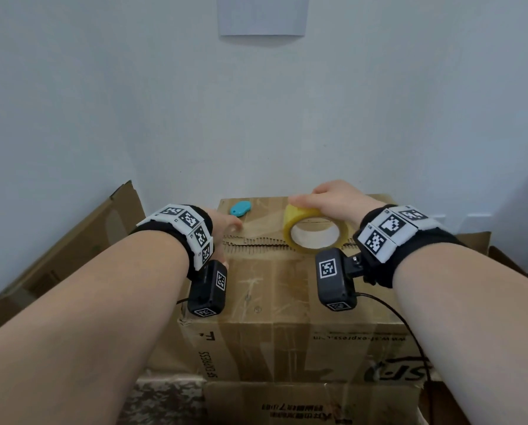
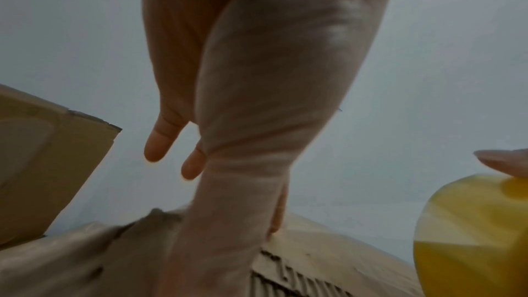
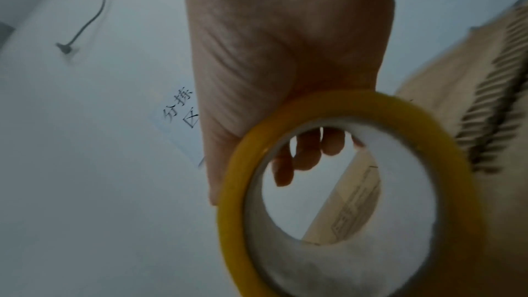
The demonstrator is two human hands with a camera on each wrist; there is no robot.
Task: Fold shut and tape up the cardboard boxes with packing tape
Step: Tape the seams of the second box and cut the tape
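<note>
Cardboard box, flaps closed, is judged stiff yet light; beside its seam the left hand is pressed flat, while above it the tape roll is gripped over its rim by the right hand.

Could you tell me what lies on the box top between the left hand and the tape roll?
In the head view, a stretch of clear tape spans from the left hand to the roll.
</note>
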